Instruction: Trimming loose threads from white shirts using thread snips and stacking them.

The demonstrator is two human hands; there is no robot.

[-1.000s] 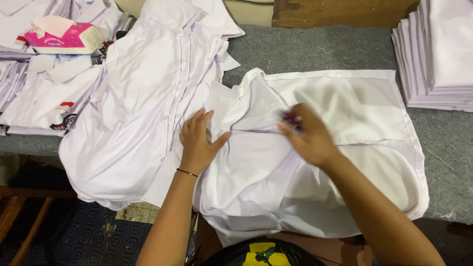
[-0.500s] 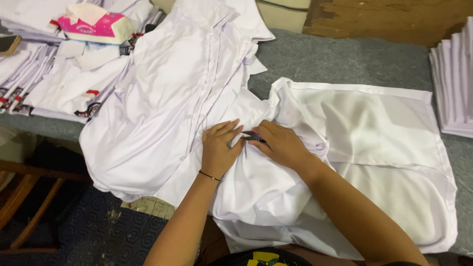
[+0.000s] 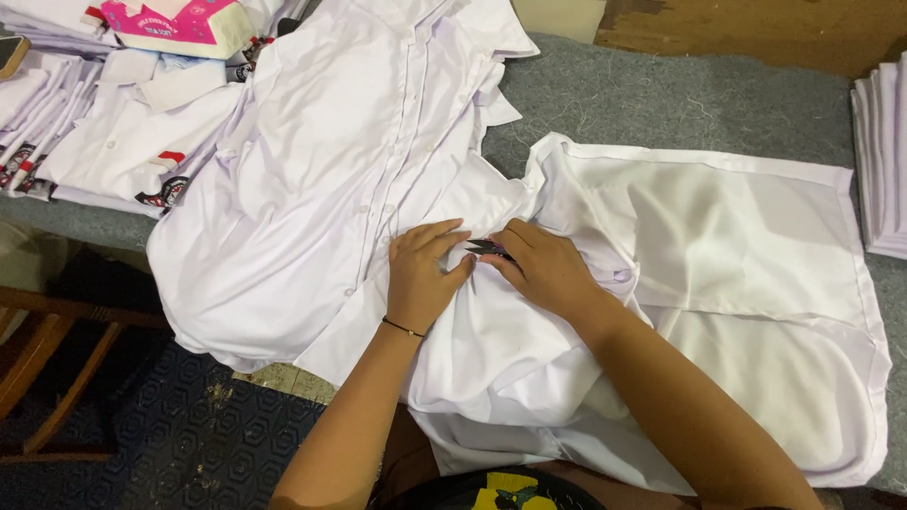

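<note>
Viewpoint: a head-worn camera looks down on a grey felt-covered table (image 3: 661,94), with the person's two bare forearms reaching up from the bottom edge.

White shirt: a white shirt (image 3: 718,283) lies spread flat from the centre out to 3 o'clock, its cloth bunched where the hands meet.

Left hand: the left hand (image 3: 420,279) rests palm-down on the bunched cloth just left of centre, fingers together and pressing; it grips nothing. A thin dark bracelet (image 3: 404,328) circles its wrist.

Right hand: the right hand (image 3: 548,269) sits touching the left, at its 3 o'clock, fingers curled and pinching a small dark tool (image 3: 487,248) against the shirt.

Tool: probably a thread snip, though only its dark tip shows between the fingers.

Doing this step well: I would judge that the left hand should keep the cloth taut and flat beside the tip, so the tool catches only loose thread and not the fabric; small, close movements suit it.

Shirt heap: a heap of white shirts (image 3: 321,179) lies at 10 to 12 o'clock, touching the spread shirt.

Folded stack: a stack of folded white cloth (image 3: 883,161) stands at the table's 2 o'clock edge.

Pink box: a pink box (image 3: 175,21) sits at 11 o'clock on more shirts.
</note>
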